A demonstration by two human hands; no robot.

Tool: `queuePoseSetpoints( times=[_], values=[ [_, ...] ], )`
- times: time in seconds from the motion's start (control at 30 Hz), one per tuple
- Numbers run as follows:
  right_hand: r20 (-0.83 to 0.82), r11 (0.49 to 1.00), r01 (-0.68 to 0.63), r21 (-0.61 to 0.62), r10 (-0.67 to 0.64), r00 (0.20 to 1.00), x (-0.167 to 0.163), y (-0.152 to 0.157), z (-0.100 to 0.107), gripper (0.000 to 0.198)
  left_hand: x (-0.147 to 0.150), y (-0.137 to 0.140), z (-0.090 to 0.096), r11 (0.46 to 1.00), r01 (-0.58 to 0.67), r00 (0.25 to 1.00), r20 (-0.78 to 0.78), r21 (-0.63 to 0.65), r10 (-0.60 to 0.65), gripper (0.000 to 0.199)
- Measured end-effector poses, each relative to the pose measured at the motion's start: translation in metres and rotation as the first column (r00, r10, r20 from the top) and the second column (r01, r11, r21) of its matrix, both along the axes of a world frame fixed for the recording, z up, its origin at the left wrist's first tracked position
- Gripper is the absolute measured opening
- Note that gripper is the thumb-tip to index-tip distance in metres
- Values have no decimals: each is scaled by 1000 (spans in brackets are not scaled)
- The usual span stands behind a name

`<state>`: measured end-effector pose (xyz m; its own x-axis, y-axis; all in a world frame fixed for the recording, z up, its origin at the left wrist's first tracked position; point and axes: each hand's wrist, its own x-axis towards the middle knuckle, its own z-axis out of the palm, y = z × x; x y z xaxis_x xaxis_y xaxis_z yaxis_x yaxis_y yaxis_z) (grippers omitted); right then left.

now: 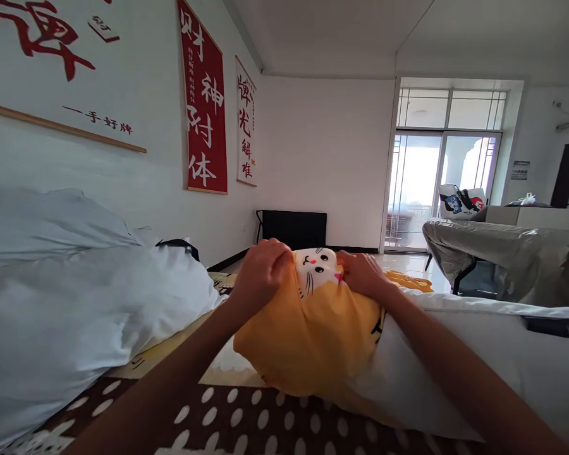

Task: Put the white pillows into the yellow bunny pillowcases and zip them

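A yellow pillowcase (313, 335) with a printed cat face lies bunched in front of me. My left hand (265, 268) is closed on its upper left edge, beside the cat face. On the other side of the face, my right hand (363, 272) grips the cloth with curled fingers. A white pillow (474, 360) reaches from the yellow cloth toward the right edge of the view. Where the pillow meets the pillowcase, I cannot tell how far it goes inside. Under them is a brown blanket with white dots (246, 417).
White pillows or bedding (76, 303) are heaped at the left. More yellow cloth (410, 281) lies beyond my right hand. A table under plastic sheeting (497, 246) stands at the right, with a bag (462, 202) on it. A black panel (294, 229) leans by the far wall.
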<state>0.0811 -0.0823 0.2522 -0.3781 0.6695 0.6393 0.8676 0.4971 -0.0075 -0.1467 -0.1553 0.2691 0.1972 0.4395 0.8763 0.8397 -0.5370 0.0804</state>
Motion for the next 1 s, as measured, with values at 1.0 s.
queuePoseSetpoints(
  times=[1.0],
  values=[
    [17,869,-468,162,471,882,-45,-68,-38,17,20,-10,2,936,20,989,-133,-352,-71,36]
  ],
)
